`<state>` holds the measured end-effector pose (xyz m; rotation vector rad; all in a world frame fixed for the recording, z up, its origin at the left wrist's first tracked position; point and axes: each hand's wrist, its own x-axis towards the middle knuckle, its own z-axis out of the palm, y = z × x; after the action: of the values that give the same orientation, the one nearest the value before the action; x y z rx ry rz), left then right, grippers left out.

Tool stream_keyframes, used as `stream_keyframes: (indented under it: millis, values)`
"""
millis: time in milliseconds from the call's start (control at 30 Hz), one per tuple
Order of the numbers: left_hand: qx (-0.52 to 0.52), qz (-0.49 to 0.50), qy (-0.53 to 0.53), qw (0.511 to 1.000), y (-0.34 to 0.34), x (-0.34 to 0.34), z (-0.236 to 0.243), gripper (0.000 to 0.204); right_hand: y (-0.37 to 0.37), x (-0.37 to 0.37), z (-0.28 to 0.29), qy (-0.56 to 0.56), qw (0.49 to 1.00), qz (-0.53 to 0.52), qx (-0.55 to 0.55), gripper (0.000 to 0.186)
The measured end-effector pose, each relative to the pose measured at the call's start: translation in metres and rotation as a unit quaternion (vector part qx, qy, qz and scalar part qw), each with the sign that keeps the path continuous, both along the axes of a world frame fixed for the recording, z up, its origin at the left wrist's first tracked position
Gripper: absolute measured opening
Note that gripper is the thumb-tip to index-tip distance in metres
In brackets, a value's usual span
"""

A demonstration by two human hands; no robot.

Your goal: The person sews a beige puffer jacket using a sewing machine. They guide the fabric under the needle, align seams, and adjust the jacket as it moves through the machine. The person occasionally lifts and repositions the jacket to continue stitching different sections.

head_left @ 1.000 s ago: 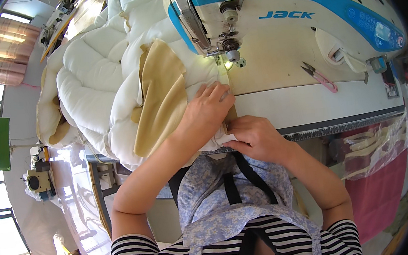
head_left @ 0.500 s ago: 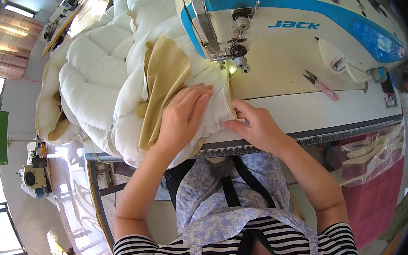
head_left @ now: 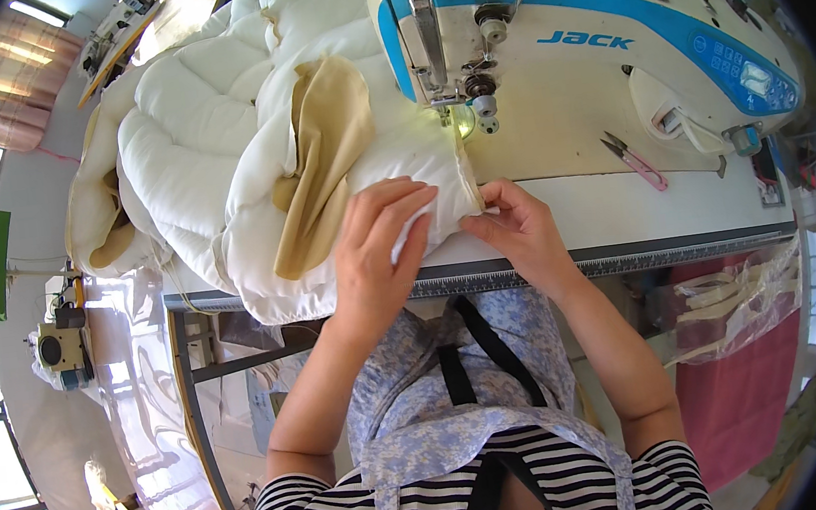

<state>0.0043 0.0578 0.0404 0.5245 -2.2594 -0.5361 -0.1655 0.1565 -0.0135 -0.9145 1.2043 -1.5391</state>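
Note:
A thick white quilted cushion cover (head_left: 213, 136) with a tan fabric strip (head_left: 322, 164) lies piled on the sewing table (head_left: 624, 205), its near edge running under the presser foot (head_left: 461, 118) of a white and blue sewing machine (head_left: 583, 23). My left hand (head_left: 377, 248) lies flat on the white padding, fingers spread, pressing it down. My right hand (head_left: 521, 227) pinches the tan-trimmed edge of the cover just in front of the needle.
Pink thread snips (head_left: 634, 161) lie on the machine bed to the right. A control panel (head_left: 745, 80) sits on the machine's right end. A pink cloth and a clear plastic bag (head_left: 736, 303) hang below the table. Another sewing machine (head_left: 61, 345) stands at left.
Both hands have slid back toward the table's near edge, away from the needle, still on the cover. The view has shifted so the machine sits more to the right.

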Motion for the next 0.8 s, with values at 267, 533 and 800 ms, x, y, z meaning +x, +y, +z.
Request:
stream_keyframes:
  millis: [267, 533, 800]
  values:
    - [0.041, 0.027, 0.012, 0.999, 0.012, -0.018, -0.023, 0.028, 0.0, -0.004, -0.001, 0.113, 0.99, -0.034, -0.077, 0.014]
    - [0.081, 0.04, 0.021, 0.996, 0.015, -0.02, -0.025, 0.026, 0.0, -0.004, -0.002, 0.023, 0.998, -0.023, -0.049, 0.013]
    - [0.097, 0.069, 0.066, 0.991, 0.017, -0.029, -0.034, 0.021, -0.004, -0.008, -0.006, 0.092, 0.989, -0.041, -0.107, 0.012]
